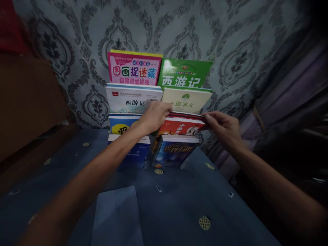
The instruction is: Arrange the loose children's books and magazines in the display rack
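Books stand in two tiered columns against the wall. My left hand [156, 114] reaches between the columns, its fingers closed at the left top corner of a dark red book [186, 115] in the right column. At that book's right top corner, my right hand [224, 128] pinches the edge between thumb and fingers. Just in front stands a red book [179, 127]; behind is a cream book [189, 101], then a green book [186, 73]. A dark blue book [175, 152] is frontmost. How far down the dark red book sits is hidden.
The left column holds a pink book [134, 70], a white book [125, 99], a blue-and-yellow book [120, 124] and a navy book [135, 155]. A flat grey-blue sheet or cover [118, 218] lies on the blue tablecloth [179, 205]. A brown box [28, 102] stands left; a curtain [271, 99] hangs right.
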`<state>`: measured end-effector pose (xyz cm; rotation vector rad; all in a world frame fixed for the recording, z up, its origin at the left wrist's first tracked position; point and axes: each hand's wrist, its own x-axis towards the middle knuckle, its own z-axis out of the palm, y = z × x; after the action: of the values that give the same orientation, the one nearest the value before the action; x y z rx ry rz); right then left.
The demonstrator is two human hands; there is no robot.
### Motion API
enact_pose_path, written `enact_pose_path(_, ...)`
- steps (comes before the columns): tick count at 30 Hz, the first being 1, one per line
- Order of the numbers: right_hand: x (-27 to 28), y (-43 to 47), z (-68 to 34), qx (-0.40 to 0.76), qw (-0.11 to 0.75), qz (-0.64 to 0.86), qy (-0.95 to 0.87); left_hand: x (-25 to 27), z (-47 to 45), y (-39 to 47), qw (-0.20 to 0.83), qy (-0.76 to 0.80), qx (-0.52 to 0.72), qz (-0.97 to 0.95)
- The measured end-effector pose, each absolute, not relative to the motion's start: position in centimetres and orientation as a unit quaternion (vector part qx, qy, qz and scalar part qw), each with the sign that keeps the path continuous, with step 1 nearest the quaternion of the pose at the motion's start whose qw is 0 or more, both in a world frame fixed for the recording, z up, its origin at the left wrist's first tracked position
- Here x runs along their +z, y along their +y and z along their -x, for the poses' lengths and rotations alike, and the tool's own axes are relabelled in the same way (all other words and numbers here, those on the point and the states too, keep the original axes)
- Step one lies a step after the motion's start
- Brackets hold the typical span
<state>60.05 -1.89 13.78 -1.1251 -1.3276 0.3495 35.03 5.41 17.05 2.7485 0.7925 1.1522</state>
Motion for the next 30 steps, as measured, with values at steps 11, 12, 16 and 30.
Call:
enact_pose_path(11,14.0,-0.4,-59.7,0.021,0.659,0.477,-0.581,21.5,-34.8,5.2,0.017,0.249,0.472,-0.846)
enact_pose_path(12,13.9,-0.5,-59.6,0.023,0.661,0.475,-0.58,21.6,-34.8,4.9,0.021,0.251,0.468,-0.847)
enact_pose_path(16,14.0,-1.2,-59.4,0.04,0.652,0.472,-0.593,21.2,-34.6,4.1,0.041,0.271,0.456,-0.847)
enact_pose_path(30,13.1,-4.9,-56.8,-0.209,0.589,0.483,-0.613,23.9,-33.6,1.0,-0.065,0.326,0.506,-0.796)
